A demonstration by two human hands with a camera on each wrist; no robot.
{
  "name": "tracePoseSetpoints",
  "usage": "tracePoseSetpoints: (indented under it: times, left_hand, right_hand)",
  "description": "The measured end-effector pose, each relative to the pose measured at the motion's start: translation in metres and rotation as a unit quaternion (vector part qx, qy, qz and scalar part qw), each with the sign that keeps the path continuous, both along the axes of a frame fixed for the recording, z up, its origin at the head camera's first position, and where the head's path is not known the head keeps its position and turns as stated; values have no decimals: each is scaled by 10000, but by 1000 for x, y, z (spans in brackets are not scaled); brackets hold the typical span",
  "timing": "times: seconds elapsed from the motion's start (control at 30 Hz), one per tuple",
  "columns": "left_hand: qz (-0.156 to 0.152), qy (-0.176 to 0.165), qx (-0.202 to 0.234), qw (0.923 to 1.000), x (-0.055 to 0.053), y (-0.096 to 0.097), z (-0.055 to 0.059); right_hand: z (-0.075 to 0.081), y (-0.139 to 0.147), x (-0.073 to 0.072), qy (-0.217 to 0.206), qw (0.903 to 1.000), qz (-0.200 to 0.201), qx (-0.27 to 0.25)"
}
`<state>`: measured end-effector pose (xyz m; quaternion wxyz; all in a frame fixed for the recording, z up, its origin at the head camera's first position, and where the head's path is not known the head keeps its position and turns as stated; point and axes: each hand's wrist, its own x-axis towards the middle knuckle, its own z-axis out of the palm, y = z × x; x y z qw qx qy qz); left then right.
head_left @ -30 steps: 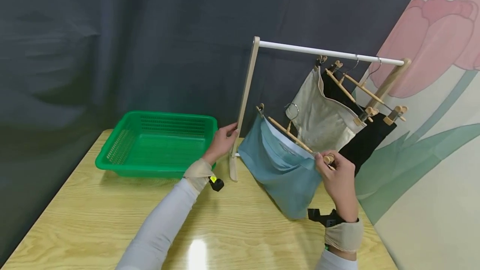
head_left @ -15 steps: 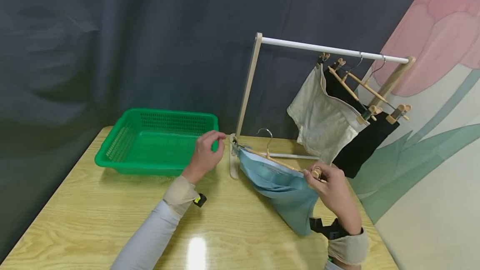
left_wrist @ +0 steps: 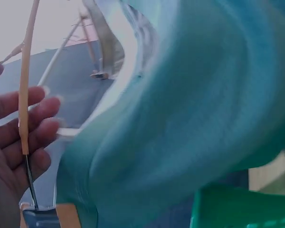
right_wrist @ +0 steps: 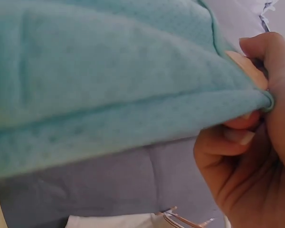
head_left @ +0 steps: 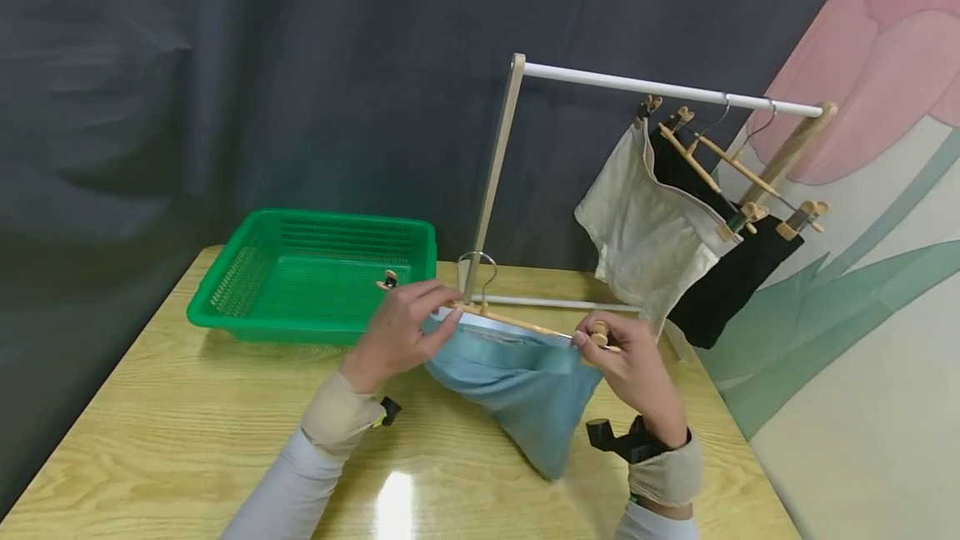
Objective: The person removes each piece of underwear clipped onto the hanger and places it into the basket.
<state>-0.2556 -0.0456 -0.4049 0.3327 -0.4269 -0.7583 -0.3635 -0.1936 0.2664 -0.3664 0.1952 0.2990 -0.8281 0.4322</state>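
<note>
Blue shorts (head_left: 517, 390) hang from a wooden clip hanger (head_left: 517, 323) with a metal hook, held above the table toward the front. My right hand (head_left: 626, 365) pinches the hanger's right clip end; in the right wrist view its fingers are at the corner of the blue cloth (right_wrist: 109, 85). My left hand (head_left: 401, 332) is at the left half of the hanger, its fingers bent behind the wooden bar (left_wrist: 24, 95) in the left wrist view. Beyond that hand, the left clip (left_wrist: 47, 216) bites the waistband.
A green plastic basket (head_left: 311, 332) stands at the back left, partly behind my left hand. On the right, a rack with a white rail (head_left: 600, 80) bears cream shorts (head_left: 645, 223) and a black garment (head_left: 738, 282) on clip hangers. A painted wall (head_left: 862, 357) borders the table's right side.
The hanger with the blue shorts has come down and left, away from the rack. My left hand has let go of the rack's post and taken hold of the hanger.
</note>
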Motion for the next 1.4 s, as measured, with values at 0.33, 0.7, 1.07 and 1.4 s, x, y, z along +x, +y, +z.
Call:
tracePoseSetpoints:
  times: [0.33, 0.7, 1.07, 1.4]
  left_hand:
    - [729, 493, -160, 9960, 17, -32, 27]
    - [1078, 96, -51, 9941, 16, -47, 37]
    - [1111, 25, 186, 9936, 15, -46, 32]
    - [951, -191, 170, 9951, 16, -45, 28]
  right_hand:
    - [1, -37, -24, -80, 9991, -366, -177]
    - [2, -58, -27, -288, 9973, -570, -366]
    - [-1, -63, -35, 130, 9964, -647, -537]
    - [-7, -62, -35, 459, 9942, -567, -796]
